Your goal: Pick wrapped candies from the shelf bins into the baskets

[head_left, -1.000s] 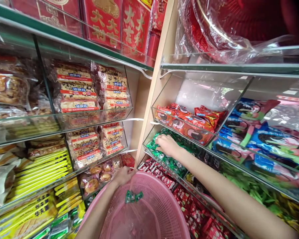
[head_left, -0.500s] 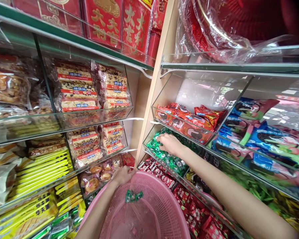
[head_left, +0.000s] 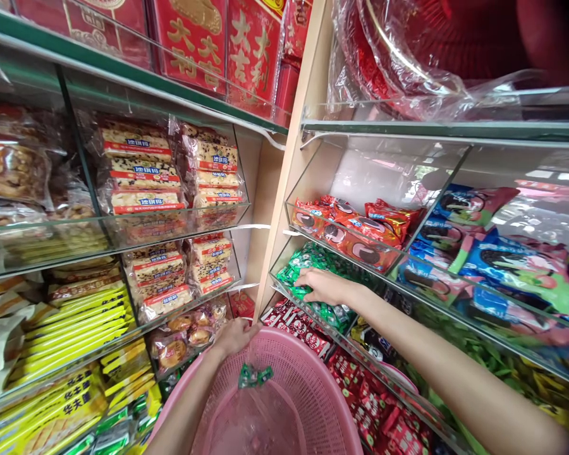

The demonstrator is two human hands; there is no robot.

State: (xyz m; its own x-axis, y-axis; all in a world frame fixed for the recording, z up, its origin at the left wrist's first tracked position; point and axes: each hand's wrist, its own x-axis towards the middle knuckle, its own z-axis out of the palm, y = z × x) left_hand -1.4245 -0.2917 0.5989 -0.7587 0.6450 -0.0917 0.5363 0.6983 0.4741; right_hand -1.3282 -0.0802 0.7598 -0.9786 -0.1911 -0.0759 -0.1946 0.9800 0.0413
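My right hand reaches into a glass shelf bin of small green-wrapped candies. Its fingers curl down among the candies, and the fingertips are partly hidden by them. At the bottom centre is a pink perforated plastic basket. My left hand is closed over the basket's far left rim. A few green-wrapped candies lie inside the basket against its far wall.
Red-wrapped snacks fill bins below the green candies. Orange-red packets and blue packets lie in the bins above right. Packaged cereal bars and yellow packets line the left shelves. A wooden post divides the shelves.
My right hand has shifted slightly down and closer within the green candies, its fingers more curled. My left hand stays on the basket rim. The view has shifted slightly.
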